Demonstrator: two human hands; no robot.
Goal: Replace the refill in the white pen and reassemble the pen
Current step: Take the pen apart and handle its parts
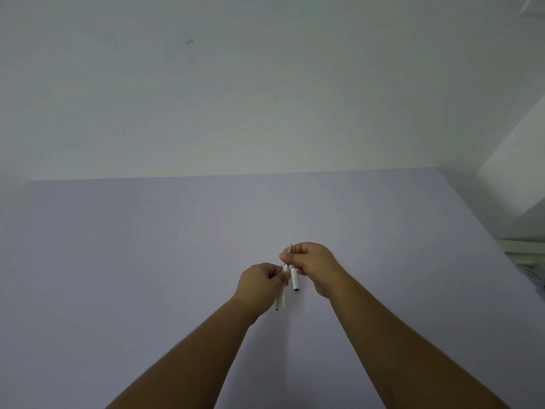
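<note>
pale lilac table, pen apart in our hands

lilac table point(147, 261) runs bare to a plain wall; we work above its near middle. our left hand point(259, 280) is closed around a white barrel point(280, 302) that points down toward us. just right of that barrel, our right hand point(312, 261) pinches a thin refill point(290, 248), its tip poking above the fingers, with a shorter white piece point(295, 280) hanging beneath. we judge we are mid-swap, the pen not yet rejoined. whether this refill is old or new we cannot tell. next we need the refill lined up with the barrel mouth, then a steady push and twist.
</note>
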